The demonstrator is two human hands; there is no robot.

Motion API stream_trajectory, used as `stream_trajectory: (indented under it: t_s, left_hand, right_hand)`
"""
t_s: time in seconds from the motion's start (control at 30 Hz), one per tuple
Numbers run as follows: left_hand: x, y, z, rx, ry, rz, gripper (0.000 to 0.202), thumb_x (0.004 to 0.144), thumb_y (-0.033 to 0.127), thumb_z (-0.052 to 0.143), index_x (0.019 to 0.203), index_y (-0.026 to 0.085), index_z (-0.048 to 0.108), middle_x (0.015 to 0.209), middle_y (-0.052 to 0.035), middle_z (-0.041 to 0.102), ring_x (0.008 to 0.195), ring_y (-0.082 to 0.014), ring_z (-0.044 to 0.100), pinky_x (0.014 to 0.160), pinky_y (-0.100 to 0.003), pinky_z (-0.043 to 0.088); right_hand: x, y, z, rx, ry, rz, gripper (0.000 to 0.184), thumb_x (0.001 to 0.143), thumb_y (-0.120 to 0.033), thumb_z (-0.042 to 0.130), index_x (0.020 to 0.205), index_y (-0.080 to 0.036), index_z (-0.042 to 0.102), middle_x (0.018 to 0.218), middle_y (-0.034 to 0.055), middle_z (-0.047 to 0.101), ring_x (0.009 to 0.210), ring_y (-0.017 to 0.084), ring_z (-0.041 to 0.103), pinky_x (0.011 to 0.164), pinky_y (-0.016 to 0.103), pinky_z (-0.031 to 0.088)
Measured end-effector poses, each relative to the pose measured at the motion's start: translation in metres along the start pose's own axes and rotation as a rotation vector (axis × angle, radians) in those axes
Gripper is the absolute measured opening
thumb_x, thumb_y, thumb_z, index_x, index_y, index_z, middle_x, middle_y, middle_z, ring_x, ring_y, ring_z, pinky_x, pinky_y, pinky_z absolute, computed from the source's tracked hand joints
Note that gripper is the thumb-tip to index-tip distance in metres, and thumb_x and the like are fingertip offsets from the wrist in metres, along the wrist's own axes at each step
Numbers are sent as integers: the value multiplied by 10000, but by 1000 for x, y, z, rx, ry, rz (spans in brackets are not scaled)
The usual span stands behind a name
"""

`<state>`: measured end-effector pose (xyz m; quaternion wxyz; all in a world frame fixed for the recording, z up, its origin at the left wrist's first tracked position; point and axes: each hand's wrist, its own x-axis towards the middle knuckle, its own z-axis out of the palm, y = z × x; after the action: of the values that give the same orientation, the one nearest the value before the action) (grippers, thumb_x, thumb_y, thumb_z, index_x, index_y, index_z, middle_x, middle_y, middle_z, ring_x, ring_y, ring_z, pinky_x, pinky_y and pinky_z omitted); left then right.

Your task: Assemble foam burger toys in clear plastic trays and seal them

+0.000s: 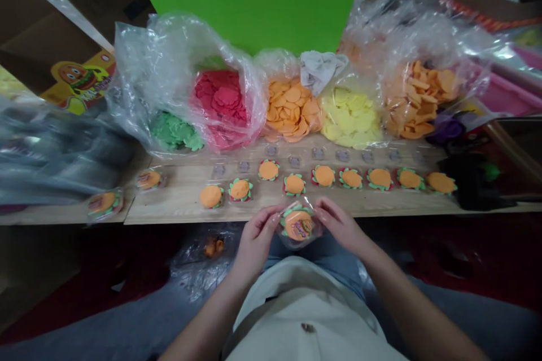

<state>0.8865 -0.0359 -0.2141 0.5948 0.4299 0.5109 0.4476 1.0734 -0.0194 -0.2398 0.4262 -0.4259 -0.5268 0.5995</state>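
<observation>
Between my hands, just off the table's front edge, is a clear plastic clamshell box (298, 224) with a toy burger inside: an orange bun with a printed label and green frill. My left hand (259, 232) grips its left side with thumb and fingers. On the opposite side my right hand (339, 223) pinches the upper right edge. Behind them on the wooden table stands a row of open clear boxes holding toy burgers, such as one burger (294, 184) straight ahead. Two boxed burgers with labels, one of them a burger (149, 179), sit to the left.
Clear bags along the back hold green pieces (175, 131), red pieces (222, 98), orange pieces (292, 110), yellow pieces (351, 118) and more orange pieces (419, 101). A grey plastic bundle (55, 149) lies left. A green panel (249, 0) rises behind. Black material (470, 180) lies right.
</observation>
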Motion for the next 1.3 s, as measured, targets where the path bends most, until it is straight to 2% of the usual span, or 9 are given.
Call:
stream_trajectory:
  t_s: [0.2,0.33,0.47,0.57,0.73,0.9,1.0,1.17,1.3]
  left_hand:
    - [-1,6,-4,145,-27,-118,304,740,389,610,923,154,673,874,-53,666,804,-167,562,757,-272,437]
    - [-2,-4,-12,151,-36,-176,321,707,413,636,865,137,683,843,-52,669,765,-157,564,705,-242,435]
    - [2,-11,-18,124,-84,-257,338,710,431,629,879,142,678,852,-54,672,724,-139,565,665,-226,435]
    - [3,-7,-21,61,-124,-294,333,727,418,621,901,141,676,869,-65,669,753,-144,576,700,-242,449]
    - [0,3,-22,-150,-258,-407,329,720,289,661,1016,146,640,959,-91,657,840,-165,598,794,-287,455]
    - [10,3,-6,-228,-117,-317,272,726,283,657,963,150,654,939,-83,659,821,-141,594,787,-256,454]
    - [20,8,6,-198,-77,-253,256,703,292,678,916,151,665,933,-72,658,817,-133,583,770,-233,453]
    - [32,12,20,-145,-133,-210,252,720,307,657,913,144,656,912,-67,644,784,-123,572,734,-222,453]
    - [27,13,29,-142,-205,-212,238,765,340,601,939,178,610,923,-42,618,794,-123,563,686,-215,452]
  right_hand:
    - [-7,-5,-2,-106,-241,145,302,846,-503,386,746,-221,427,518,-62,492,403,110,472,379,217,358]
    - [-16,14,10,-78,-202,181,301,852,-502,374,748,-221,394,533,-68,461,423,103,464,409,215,367]
    - [-15,21,12,-302,-169,30,289,876,-440,355,721,-202,408,606,-39,443,544,101,429,508,219,341]
    - [-13,19,9,-415,-129,-83,283,886,-400,345,706,-193,414,644,-26,429,605,105,381,556,225,313]
    - [-7,15,5,-351,-91,-42,289,879,-411,363,697,-192,409,626,-37,404,596,101,366,546,217,302]
    - [-2,7,3,-226,96,-38,316,861,-454,391,679,-195,390,611,-44,392,578,95,385,537,211,326]
    - [-7,4,1,-75,94,65,316,859,-500,361,734,-211,394,559,-58,417,488,95,403,465,211,325]
    - [-7,3,-10,-94,209,-28,321,862,-483,365,702,-206,391,586,-54,365,501,84,352,459,203,295]
    - [2,0,-19,-214,186,-144,302,877,-429,366,687,-196,395,605,-46,370,562,90,354,527,212,311]
